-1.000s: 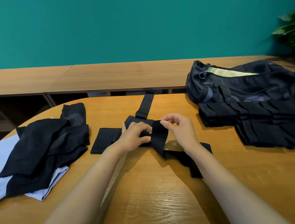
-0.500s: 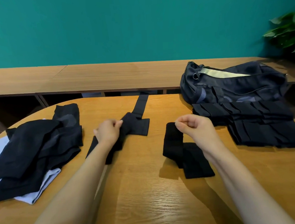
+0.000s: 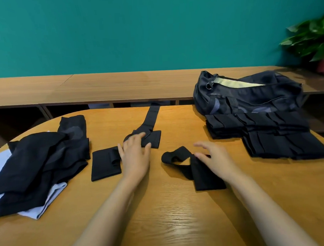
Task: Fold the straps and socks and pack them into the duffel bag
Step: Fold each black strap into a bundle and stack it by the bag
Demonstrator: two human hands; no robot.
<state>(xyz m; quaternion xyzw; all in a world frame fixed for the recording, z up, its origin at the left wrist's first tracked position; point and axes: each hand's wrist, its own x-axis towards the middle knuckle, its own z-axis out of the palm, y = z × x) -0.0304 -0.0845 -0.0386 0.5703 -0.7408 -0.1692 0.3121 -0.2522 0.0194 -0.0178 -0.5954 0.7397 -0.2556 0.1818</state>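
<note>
- Two hands, both open, nothing gripped: left hand (image 3: pixel 136 159) lies flat w/ fingertips on the long black webbing strap (image 3: pixel 153 117) mid-bench. Right hand (image 3: pixel 214 158) spreads over the black looped fabric strap (image 3: pixel 202 177) beside it, contact unclear.
- Risk: w/o a pinch the loop springs open, fold lost.
- Risk: long strap's far end seems to hang over the round wooden bench (image 3: pixel 161 216) edge; its weight may drag it off.
- Dark navy fabric duffel bag (image 3: pixel 249 98) sits far right, zip open, behind the stack of folded black fabric pieces (image 3: pixel 279 143); reaching across could topple the stack.
- Loose heap of black and pale fabric (image 3: pixel 38 161) at left, prob. socks, unfolded.
</note>
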